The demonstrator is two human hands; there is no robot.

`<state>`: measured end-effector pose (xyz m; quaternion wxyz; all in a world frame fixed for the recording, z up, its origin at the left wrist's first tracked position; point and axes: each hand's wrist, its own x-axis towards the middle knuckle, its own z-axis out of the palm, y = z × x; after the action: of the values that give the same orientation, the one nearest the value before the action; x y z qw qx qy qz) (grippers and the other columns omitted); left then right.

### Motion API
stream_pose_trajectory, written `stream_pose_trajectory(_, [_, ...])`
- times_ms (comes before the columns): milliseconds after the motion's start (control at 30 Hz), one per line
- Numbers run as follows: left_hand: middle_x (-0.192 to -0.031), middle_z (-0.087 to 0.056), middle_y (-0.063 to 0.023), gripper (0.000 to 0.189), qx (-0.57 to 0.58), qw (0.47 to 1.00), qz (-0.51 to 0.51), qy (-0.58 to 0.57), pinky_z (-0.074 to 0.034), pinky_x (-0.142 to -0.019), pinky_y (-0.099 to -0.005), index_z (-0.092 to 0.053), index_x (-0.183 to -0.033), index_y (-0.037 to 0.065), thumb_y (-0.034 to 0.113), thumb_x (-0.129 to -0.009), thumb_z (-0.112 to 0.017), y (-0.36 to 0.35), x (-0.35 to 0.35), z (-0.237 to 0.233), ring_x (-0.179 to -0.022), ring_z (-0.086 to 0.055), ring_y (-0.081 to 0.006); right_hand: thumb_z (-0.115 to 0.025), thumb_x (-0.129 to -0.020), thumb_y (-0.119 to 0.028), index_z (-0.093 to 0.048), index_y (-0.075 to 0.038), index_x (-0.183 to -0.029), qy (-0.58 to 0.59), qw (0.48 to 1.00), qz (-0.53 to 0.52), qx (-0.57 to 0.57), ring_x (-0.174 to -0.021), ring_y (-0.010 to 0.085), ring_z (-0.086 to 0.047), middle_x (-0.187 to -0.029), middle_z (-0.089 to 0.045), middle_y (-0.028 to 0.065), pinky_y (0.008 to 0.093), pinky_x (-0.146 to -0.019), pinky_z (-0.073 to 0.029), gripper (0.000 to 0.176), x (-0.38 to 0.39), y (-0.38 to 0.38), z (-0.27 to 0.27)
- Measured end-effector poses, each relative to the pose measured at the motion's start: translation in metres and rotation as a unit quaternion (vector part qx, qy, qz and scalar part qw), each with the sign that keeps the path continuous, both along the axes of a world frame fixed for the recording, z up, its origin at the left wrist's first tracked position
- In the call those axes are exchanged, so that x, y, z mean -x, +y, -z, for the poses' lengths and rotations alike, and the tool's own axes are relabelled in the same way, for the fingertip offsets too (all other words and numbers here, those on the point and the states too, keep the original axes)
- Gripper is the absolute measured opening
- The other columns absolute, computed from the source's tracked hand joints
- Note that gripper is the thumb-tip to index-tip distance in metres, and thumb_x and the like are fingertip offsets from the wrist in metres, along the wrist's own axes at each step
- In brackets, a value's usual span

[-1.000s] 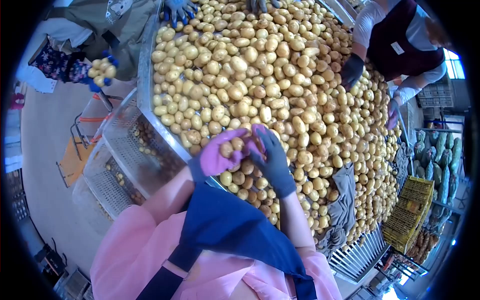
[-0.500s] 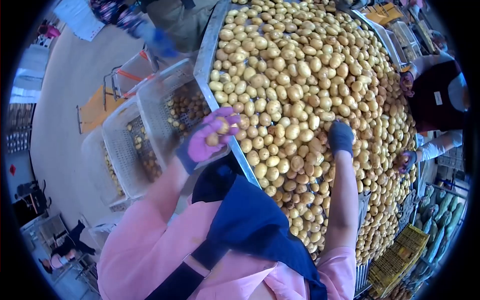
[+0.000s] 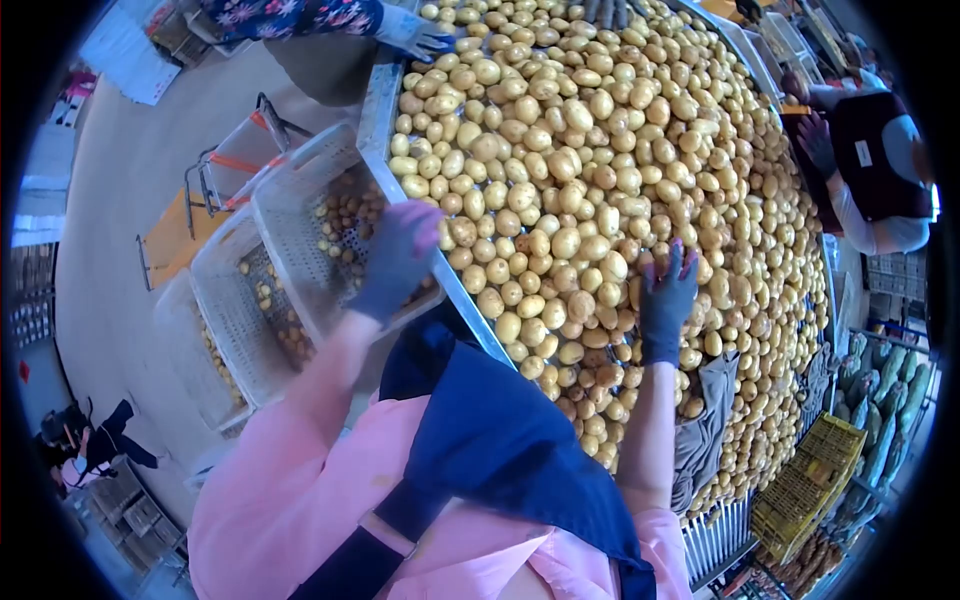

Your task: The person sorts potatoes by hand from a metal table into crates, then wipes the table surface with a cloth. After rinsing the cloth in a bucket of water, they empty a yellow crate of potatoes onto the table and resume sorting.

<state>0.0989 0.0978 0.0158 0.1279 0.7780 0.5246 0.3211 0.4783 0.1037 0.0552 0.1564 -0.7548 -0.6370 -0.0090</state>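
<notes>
My left hand (image 3: 398,258), in a grey glove with pink fingers, is over the metal edge of the sorting table, beside a white crate (image 3: 300,215). Its back faces me and its fingers are bunched, slightly blurred; whatever they hold is hidden. My right hand (image 3: 668,305), gloved the same way, rests on the heap of potatoes (image 3: 570,160). Its fingers are spread among them, with nothing held. The potatoes are small, round and yellow-brown, and they cover the tabletop.
Several white crates with some potatoes in them stand along the table's left side. A grey cloth (image 3: 705,430) lies at the near right, by a yellow crate (image 3: 808,485). One co-worker's gloved hand (image 3: 415,35) reaches in at upper left; another person (image 3: 870,160) stands at right.
My left hand, which showed potatoes in its palm, has turned palm down. My right hand's fingers have spread. The co-worker's hand at upper left has come onto the table edge.
</notes>
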Motion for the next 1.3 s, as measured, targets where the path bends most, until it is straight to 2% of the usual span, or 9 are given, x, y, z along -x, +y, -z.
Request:
stream_pose_trajectory(33, [-0.113,-0.051,-0.0102,0.036,0.029,0.996,0.049,-0.070,-0.030,-0.102,-0.0456,-0.056,-0.115,0.010,0.025,-0.083,-0.059,0.008,-0.027,-0.013,-0.114,-0.044,-0.0301,-0.062,-0.080,-0.026,-0.047,-0.016,-0.129,-0.152,0.980,-0.060,-0.110,-0.104,0.0402,-0.052,-0.124,-0.047,0.0253,0.0473,-0.087,-0.044,0.052,0.013,-0.005,-0.002])
stream_pose_trajectory(167, [-0.130,-0.043,-0.0099,0.038,0.102,0.979,0.115,0.136,-0.018,-0.105,-0.0570,-0.057,-0.118,0.020,0.040,-0.086,-0.053,0.029,-0.079,0.001,-0.127,-0.031,-0.0341,-0.063,-0.074,-0.018,-0.056,-0.017,-0.110,0.116,0.946,-0.302,0.025,-0.107,0.0324,-0.050,-0.113,-0.053,0.0137,0.0500,-0.092,-0.038,0.037,0.090,-0.025,-0.004])
stream_pose_trajectory(233, [-0.144,-0.031,-0.0081,0.043,0.113,0.960,0.109,0.232,-0.008,-0.104,-0.0655,-0.056,-0.122,0.030,0.050,-0.085,-0.049,0.051,-0.081,0.018,-0.135,-0.019,-0.0352,-0.064,-0.076,-0.034,-0.060,-0.024,-0.111,-0.015,0.936,-0.340,0.088,-0.120,0.0318,-0.043,-0.126,-0.049,0.0084,0.0551,-0.103,-0.026,0.036,0.109,-0.045,0.011])
stream_pose_trajectory(567, [-0.124,-0.054,-0.0094,0.033,-0.022,0.985,-0.079,0.151,-0.035,-0.094,-0.0477,-0.062,-0.112,0.016,0.034,-0.086,-0.053,0.104,-0.059,-0.011,-0.118,-0.047,-0.0272,-0.057,-0.084,-0.034,-0.052,-0.015,-0.122,-0.113,0.990,-0.033,0.074,-0.118,0.0239,-0.047,-0.126,-0.052,0.0069,0.0525,-0.106,-0.022,0.043,0.000,0.023,-0.002])
stream_pose_trajectory(633, [-0.099,-0.063,-0.0078,0.025,0.254,0.964,0.029,-0.068,-0.046,-0.080,-0.0431,-0.063,-0.106,0.018,0.028,-0.086,-0.051,0.076,-0.066,-0.019,-0.092,-0.060,-0.0294,-0.058,-0.084,-0.030,-0.053,-0.013,-0.121,-0.079,0.997,-0.026,-0.007,-0.114,0.0251,-0.049,-0.122,-0.054,0.0085,0.0481,-0.102,-0.029,0.041,-0.010,0.020,-0.001])
stream_pose_trajectory(800, [-0.074,-0.063,-0.0083,0.020,0.091,0.974,0.084,0.191,-0.046,-0.063,-0.0431,-0.061,-0.093,0.017,0.032,-0.088,-0.049,0.031,-0.110,0.008,-0.070,-0.062,-0.0261,-0.062,-0.083,-0.012,-0.056,-0.007,-0.118,0.169,0.983,-0.076,0.005,-0.103,0.0288,-0.057,-0.114,-0.059,0.0141,0.0361,-0.088,-0.045,0.035,0.023,-0.018,-0.032])
stream_pose_trajectory(1100, [-0.083,-0.061,-0.0104,0.022,0.271,0.948,0.110,0.122,-0.047,-0.066,-0.0416,-0.056,-0.092,0.009,0.029,-0.083,-0.060,0.051,-0.124,-0.008,-0.077,-0.061,-0.0299,-0.055,-0.083,-0.008,-0.057,-0.011,-0.113,0.180,0.966,-0.127,0.136,-0.098,0.0295,-0.058,-0.112,-0.058,0.0120,0.0380,-0.082,-0.049,0.030,0.057,-0.069,-0.022])
stream_pose_trajectory(1167, [-0.092,-0.056,-0.0130,0.023,0.206,0.976,0.041,-0.059,-0.047,-0.072,-0.0384,-0.056,-0.093,0.007,0.026,-0.081,-0.061,0.044,-0.107,-0.015,-0.087,-0.058,-0.0289,-0.050,-0.088,-0.009,-0.055,-0.006,-0.113,0.117,0.970,-0.170,0.130,-0.101,0.0323,-0.057,-0.113,-0.058,0.0154,0.0380,-0.085,-0.048,0.026,0.068,-0.071,-0.010])
stream_pose_trajectory(1300, [-0.100,-0.050,-0.0129,0.022,0.033,0.992,-0.118,0.029,-0.045,-0.080,-0.0407,-0.058,-0.100,0.007,0.016,-0.080,-0.058,0.028,0.014,-0.029,-0.087,-0.054,-0.0308,-0.045,-0.086,-0.006,-0.046,-0.002,-0.123,-0.008,0.957,-0.123,0.261,-0.109,0.0288,-0.052,-0.125,-0.049,0.0165,0.0373,-0.080,-0.051,0.037,0.078,-0.068,-0.009])
